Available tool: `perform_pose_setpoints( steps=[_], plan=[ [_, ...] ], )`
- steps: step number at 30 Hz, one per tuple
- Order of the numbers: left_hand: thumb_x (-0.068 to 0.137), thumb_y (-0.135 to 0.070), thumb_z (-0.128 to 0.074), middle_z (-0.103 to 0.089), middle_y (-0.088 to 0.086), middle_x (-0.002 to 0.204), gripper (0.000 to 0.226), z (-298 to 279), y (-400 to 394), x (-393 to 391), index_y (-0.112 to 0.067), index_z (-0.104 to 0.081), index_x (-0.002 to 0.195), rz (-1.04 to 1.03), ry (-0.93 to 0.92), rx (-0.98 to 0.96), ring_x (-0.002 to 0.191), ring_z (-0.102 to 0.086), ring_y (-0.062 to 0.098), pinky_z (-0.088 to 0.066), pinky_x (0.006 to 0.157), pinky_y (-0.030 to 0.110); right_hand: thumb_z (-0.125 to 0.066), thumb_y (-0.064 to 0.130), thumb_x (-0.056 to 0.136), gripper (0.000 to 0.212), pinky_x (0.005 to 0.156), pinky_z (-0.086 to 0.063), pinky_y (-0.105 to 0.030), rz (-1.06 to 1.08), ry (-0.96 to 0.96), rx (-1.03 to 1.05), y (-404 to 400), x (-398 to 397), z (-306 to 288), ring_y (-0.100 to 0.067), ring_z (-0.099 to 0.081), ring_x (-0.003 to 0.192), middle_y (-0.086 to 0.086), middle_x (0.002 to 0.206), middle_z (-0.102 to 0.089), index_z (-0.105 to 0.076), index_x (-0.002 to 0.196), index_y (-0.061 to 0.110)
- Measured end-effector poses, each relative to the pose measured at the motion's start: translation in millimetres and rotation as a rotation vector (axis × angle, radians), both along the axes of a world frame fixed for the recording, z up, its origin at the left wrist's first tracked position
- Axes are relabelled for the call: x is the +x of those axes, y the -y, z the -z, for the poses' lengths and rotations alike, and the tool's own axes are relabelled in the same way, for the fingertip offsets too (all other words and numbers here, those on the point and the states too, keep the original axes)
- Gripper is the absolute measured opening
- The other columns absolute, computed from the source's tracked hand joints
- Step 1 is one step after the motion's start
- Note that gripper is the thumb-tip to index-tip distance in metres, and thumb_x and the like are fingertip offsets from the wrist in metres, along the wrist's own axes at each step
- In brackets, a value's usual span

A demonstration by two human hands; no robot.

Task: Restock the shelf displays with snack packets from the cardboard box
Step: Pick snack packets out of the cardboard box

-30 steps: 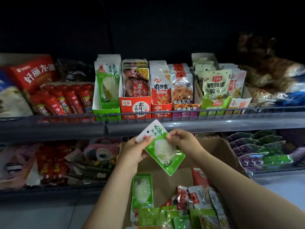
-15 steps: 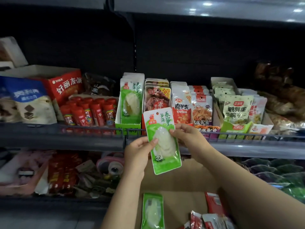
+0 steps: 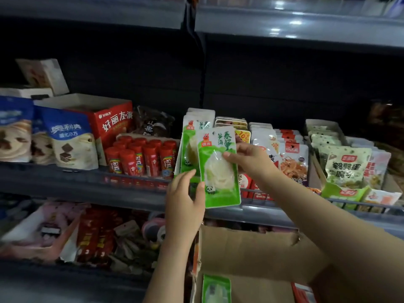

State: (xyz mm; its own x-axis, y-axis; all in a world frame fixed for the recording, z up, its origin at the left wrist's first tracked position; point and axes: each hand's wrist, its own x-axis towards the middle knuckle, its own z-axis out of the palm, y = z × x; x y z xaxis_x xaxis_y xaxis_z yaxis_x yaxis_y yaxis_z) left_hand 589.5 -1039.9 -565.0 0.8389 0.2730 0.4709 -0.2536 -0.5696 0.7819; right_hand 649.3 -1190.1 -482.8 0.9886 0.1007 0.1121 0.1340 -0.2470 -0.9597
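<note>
A person holds a green and white snack packet [image 3: 218, 167] upright in front of the middle shelf [image 3: 87, 182]. The packet has a white top with a small red logo and green characters, a clear window showing pale contents, and a tiny panda near the bottom. The right hand [image 3: 249, 159] pinches its right edge; the left hand [image 3: 185, 202] grips its lower left edge, thumb on the front. Just behind it, matching packets [image 3: 192, 136] stand in a green display tray. Red tubes [image 3: 140, 158] stand to the left. Below, an open cardboard box [image 3: 251, 254] holds another green packet [image 3: 216, 288].
</note>
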Motion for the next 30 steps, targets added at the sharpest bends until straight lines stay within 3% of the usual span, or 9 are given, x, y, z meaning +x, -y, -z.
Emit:
perform_pose_setpoints(
  steps=[2,5,8,11,14,18,22,26,30],
  plan=[
    [0.095,-0.034,-0.048,-0.04,-0.009,0.143,0.044,2,-5,3,-0.024,-0.044,0.138,-0.013,-0.05,0.145,0.133,-0.032,0.008,-0.023,0.111,0.032,-0.065,0.016,0.088,0.002,0.062,-0.055,-0.023,0.039,0.036,-0.007,-9,10,-9,-0.013,-0.066,0.075,-0.002,0.093,-0.07,-0.065,0.09,0.014],
    [0.096,-0.041,-0.041,-0.017,-0.011,0.156,0.055,5,-9,8,-0.029,-0.025,0.147,-0.007,-0.16,0.252,0.143,-0.012,0.007,-0.005,0.116,0.037,-0.066,0.019,0.088,0.013,0.046,-0.044,-0.012,0.108,0.116,-0.092,-24,27,-20,-0.005,-0.058,0.062,0.002,0.085,-0.066,-0.066,0.099,0.013],
    [0.097,-0.04,-0.038,-0.004,-0.012,0.158,0.058,7,-13,11,-0.03,-0.017,0.149,0.005,-0.185,0.323,0.144,0.0,0.005,0.001,0.118,0.039,-0.066,0.021,0.088,0.014,0.053,-0.048,-0.019,0.139,0.157,-0.115,-39,42,-30,-0.008,-0.058,0.062,-0.002,0.088,-0.066,-0.065,0.099,0.013],
    [0.098,-0.038,-0.037,-0.003,-0.012,0.158,0.056,10,-17,16,-0.03,-0.015,0.15,0.03,-0.201,0.335,0.145,0.002,0.004,0.0,0.118,0.038,-0.066,0.023,0.088,0.016,0.061,-0.052,-0.027,0.156,0.176,-0.113,-52,54,-41,-0.01,-0.06,0.064,-0.002,0.089,-0.066,-0.063,0.1,0.013],
    [0.099,-0.037,-0.038,-0.004,-0.013,0.158,0.055,14,-18,17,-0.033,-0.016,0.149,0.039,-0.196,0.366,0.144,0.005,0.004,0.002,0.117,0.038,-0.066,0.025,0.087,0.015,0.075,-0.057,-0.036,0.174,0.203,-0.138,-63,67,-47,-0.015,-0.065,0.076,-0.003,0.095,-0.069,-0.063,0.098,0.015],
    [0.099,-0.037,-0.038,-0.001,-0.012,0.158,0.05,17,-18,14,-0.038,-0.024,0.146,0.039,-0.193,0.416,0.144,0.011,0.004,0.005,0.116,0.037,-0.065,0.028,0.088,0.013,0.081,-0.056,-0.042,0.194,0.213,-0.166,-73,78,-49,-0.02,-0.067,0.085,-0.001,0.096,-0.067,-0.06,0.097,0.019],
    [0.098,-0.034,-0.04,-0.004,-0.013,0.158,0.048,17,-18,12,-0.038,-0.028,0.145,0.028,-0.168,0.405,0.144,0.01,0.003,0.005,0.116,0.036,-0.064,0.025,0.089,0.013,0.083,-0.055,-0.041,0.193,0.216,-0.312,-76,82,-43,-0.022,-0.067,0.089,0.001,0.09,-0.065,-0.057,0.1,0.022],
    [0.097,-0.033,-0.041,-0.008,-0.012,0.158,0.048,17,-15,11,-0.037,-0.03,0.144,0.013,-0.164,0.379,0.144,0.007,0.004,0.001,0.118,0.038,-0.061,0.015,0.088,0.029,0.077,-0.048,-0.028,0.162,0.202,-0.424,-72,80,-31,-0.023,-0.063,0.101,-0.005,0.111,-0.067,-0.058,0.117,0.018],
    [0.097,-0.033,-0.041,-0.01,-0.012,0.157,0.048,15,-16,13,-0.036,-0.03,0.144,0.007,-0.171,0.377,0.144,0.005,0.004,0.0,0.118,0.038,-0.068,0.011,0.083,0.031,0.08,-0.048,-0.03,0.175,0.184,-0.514,-65,80,-22,-0.024,-0.062,0.104,-0.008,0.113,-0.067,-0.063,0.113,0.011]
  ],
)
